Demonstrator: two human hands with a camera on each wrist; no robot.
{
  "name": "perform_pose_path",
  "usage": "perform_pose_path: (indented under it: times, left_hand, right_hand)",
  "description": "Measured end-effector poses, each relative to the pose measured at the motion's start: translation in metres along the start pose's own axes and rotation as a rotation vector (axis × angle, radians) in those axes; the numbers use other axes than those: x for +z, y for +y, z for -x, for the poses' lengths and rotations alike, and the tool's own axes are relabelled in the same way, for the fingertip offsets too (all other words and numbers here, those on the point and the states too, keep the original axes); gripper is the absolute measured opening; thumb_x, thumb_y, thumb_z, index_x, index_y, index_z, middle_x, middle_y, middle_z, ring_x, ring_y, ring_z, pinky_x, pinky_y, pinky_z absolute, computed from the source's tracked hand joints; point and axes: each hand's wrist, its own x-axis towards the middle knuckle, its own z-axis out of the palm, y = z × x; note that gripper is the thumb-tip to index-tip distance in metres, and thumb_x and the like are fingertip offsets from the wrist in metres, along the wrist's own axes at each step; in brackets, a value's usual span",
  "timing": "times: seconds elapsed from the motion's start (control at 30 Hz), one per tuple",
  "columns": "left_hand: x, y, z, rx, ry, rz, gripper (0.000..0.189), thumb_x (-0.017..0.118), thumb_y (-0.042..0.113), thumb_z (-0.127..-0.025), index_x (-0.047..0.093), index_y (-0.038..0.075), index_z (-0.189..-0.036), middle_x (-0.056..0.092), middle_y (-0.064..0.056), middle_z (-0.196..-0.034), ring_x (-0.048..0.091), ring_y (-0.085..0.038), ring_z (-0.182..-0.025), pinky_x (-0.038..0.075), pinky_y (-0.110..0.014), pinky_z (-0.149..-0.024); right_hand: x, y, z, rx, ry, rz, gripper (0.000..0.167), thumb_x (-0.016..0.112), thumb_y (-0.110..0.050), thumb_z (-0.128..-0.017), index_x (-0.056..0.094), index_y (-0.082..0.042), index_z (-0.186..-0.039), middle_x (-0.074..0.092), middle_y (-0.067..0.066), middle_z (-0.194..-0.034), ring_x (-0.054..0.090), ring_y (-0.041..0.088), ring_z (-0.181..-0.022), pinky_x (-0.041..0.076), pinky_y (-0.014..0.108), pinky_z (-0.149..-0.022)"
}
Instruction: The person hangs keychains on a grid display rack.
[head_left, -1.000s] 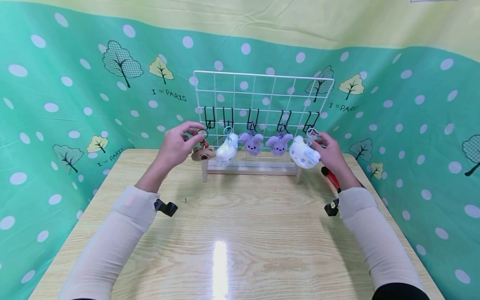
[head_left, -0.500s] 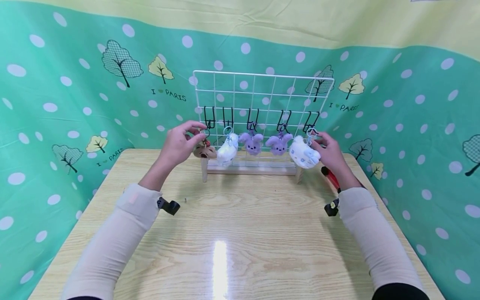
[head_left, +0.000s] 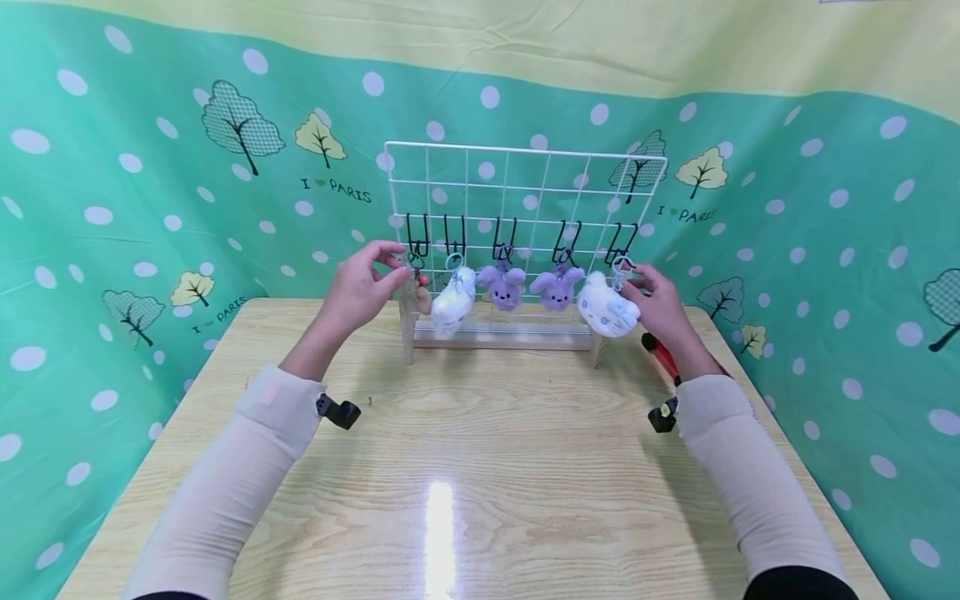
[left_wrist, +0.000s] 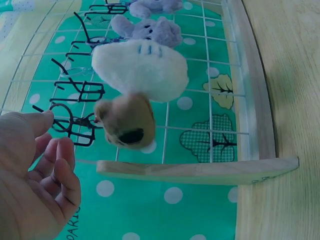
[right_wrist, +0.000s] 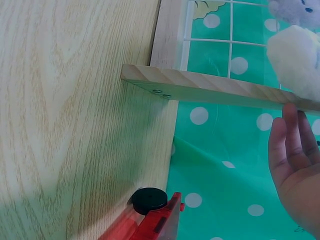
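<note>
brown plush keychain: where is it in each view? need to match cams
Head: brown plush hangs at the rack's left end, mostly behind the left hand.
Left wrist: centre, under the white plush, by the fingertips.
Right wrist: not in it.
Shared landmark: the rack's wooden base.

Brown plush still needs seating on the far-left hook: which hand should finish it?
Left. The left hand is already at the far-left hook with its fingers at the ring of the brown plush. The right hand is at the white plush at the rack's other end.
</note>
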Motion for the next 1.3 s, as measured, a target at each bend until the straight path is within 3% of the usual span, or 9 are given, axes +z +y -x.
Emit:
perform_pose_path:
  times: [0.33,0.53,0.67,0.8,0.9,1.07,1.17,1.3]
  left_hand:
    - [-0.003,-0.015,0.010,-0.054,-0.030,0.070,0.044,0.058,0.032,-0.104,0.052,0.012,-0.143,0.060,-0.006,-0.120,0.061,-0.026,-0.084,0.055,-0.028,-0.064]
    - [-0.009,-0.025,0.018,-0.049,-0.064,0.082,0.044,0.054,0.034,-0.106,0.050,0.014,-0.144,0.058,-0.007,-0.121,0.063,-0.026,-0.083,0.052,-0.028,-0.060]
    - [-0.016,-0.029,0.023,-0.035,-0.082,0.058,0.043,0.053,0.035,-0.106,0.051,0.015,-0.144,0.058,-0.008,-0.120,0.063,-0.023,-0.083,0.052,-0.029,-0.062]
    - [-0.024,-0.029,0.032,-0.021,-0.099,0.031,0.041,0.053,0.034,-0.106,0.052,0.015,-0.142,0.058,-0.008,-0.121,0.063,-0.023,-0.083,0.052,-0.029,-0.065]
    - [-0.028,-0.023,0.040,0.034,-0.132,-0.025,0.042,0.054,0.032,-0.106,0.052,0.011,-0.142,0.059,-0.010,-0.124,0.064,-0.024,-0.085,0.055,-0.030,-0.067]
    - [-0.030,-0.002,0.051,0.170,-0.207,-0.191,0.040,0.058,0.025,-0.105,0.053,0.007,-0.140,0.058,-0.013,-0.133,0.065,-0.025,-0.092,0.059,-0.039,-0.075]
    - [-0.027,0.011,0.057,0.228,-0.234,-0.266,0.041,0.061,0.023,-0.104,0.054,0.007,-0.140,0.059,-0.013,-0.136,0.066,-0.027,-0.100,0.061,-0.045,-0.083]
    - [-0.019,0.026,0.068,0.324,-0.237,-0.345,0.049,0.065,0.024,-0.101,0.052,0.005,-0.144,0.057,-0.014,-0.142,0.059,-0.033,-0.127,0.053,-0.053,-0.106]
  right_hand:
    - [-0.002,0.000,0.001,0.006,0.000,0.002,0.053,0.052,-0.045,-0.105,0.044,-0.022,-0.151,0.051,0.020,-0.148,0.056,0.035,-0.122,0.056,0.020,-0.079]
    - [-0.003,0.000,0.000,0.000,-0.018,0.040,0.054,0.054,-0.038,-0.106,0.039,-0.023,-0.156,0.052,0.021,-0.145,0.056,0.036,-0.119,0.058,0.022,-0.075]
    - [-0.007,-0.001,0.001,-0.010,-0.054,0.101,0.062,0.055,-0.032,-0.106,0.027,-0.026,-0.161,0.050,0.020,-0.147,0.058,0.037,-0.117,0.061,0.029,-0.076]
    - [-0.014,-0.006,0.011,-0.023,-0.041,0.148,0.067,0.054,-0.034,-0.106,0.020,-0.025,-0.164,0.045,0.018,-0.152,0.056,0.039,-0.120,0.062,0.043,-0.085]
    - [-0.023,-0.016,0.023,-0.026,0.011,0.168,0.064,0.051,-0.040,-0.106,0.025,-0.024,-0.162,0.042,0.016,-0.156,0.054,0.039,-0.121,0.060,0.043,-0.086]
    - [-0.033,-0.034,0.046,-0.047,0.089,0.183,0.058,0.050,-0.045,-0.105,0.039,-0.021,-0.157,0.044,0.013,-0.156,0.056,0.033,-0.116,0.056,0.024,-0.075]
    - [-0.032,-0.046,0.058,-0.116,0.108,0.205,0.053,0.052,-0.043,-0.105,0.047,-0.017,-0.151,0.050,0.013,-0.151,0.058,0.032,-0.115,0.054,0.016,-0.070]
    - [-0.023,-0.063,0.073,-0.273,0.143,0.244,0.041,0.056,-0.029,-0.105,0.058,-0.010,-0.141,0.060,0.013,-0.138,0.062,0.030,-0.111,0.047,0.004,-0.071]
